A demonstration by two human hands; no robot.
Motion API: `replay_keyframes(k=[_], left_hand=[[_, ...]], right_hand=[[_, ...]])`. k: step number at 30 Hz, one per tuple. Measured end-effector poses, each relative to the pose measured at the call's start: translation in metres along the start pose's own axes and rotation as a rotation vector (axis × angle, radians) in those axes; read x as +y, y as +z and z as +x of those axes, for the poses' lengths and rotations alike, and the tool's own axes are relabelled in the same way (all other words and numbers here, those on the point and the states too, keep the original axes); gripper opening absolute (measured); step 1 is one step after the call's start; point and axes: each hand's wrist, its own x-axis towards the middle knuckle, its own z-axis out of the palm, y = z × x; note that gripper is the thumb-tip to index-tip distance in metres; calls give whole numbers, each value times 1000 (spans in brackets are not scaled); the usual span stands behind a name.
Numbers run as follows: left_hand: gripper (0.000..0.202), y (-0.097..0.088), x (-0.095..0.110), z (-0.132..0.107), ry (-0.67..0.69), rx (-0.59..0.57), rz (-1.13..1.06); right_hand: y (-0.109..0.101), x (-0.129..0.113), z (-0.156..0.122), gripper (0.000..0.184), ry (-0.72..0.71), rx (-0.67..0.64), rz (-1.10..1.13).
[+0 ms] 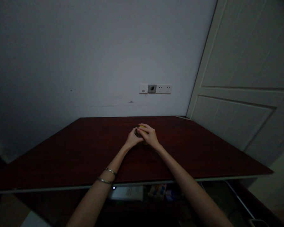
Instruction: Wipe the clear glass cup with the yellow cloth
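Note:
Over the middle of the dark red tabletop, my two hands come together around a small object with a yellow top point(142, 126). My left hand point(132, 139) curls round its left side, where a dark part shows between thumb and fingers. From above and the right, my right hand point(150, 136) closes over the yellow part, fingers bent. Most of the object is covered by my fingers, and the dim light hides its exact kind. Two metal bangles point(105, 180) circle my left wrist.
The dark red table point(68, 154) reaches back to a pale wall point(97, 63) with a row of sockets point(163, 89). A white panelled door point(239, 78) stands at the right. Below the front edge are a white flat item point(127, 193) and a small box point(157, 191).

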Motion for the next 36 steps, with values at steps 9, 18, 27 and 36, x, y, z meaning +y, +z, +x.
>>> replay_keyframes(k=[9, 18, 27, 36], left_hand=[[66, -1, 17, -6, 20, -38, 1], [57, -5, 18, -4, 24, 9, 12], [64, -2, 21, -7, 5, -71, -69], [63, -4, 22, -11, 69, -99, -17]], right_hand=[[1, 15, 12, 21, 280, 150, 237], [-1, 7, 3, 18, 117, 59, 260], [-7, 8, 0, 20, 176, 76, 294], [-4, 11, 0, 28, 282, 208, 263]])
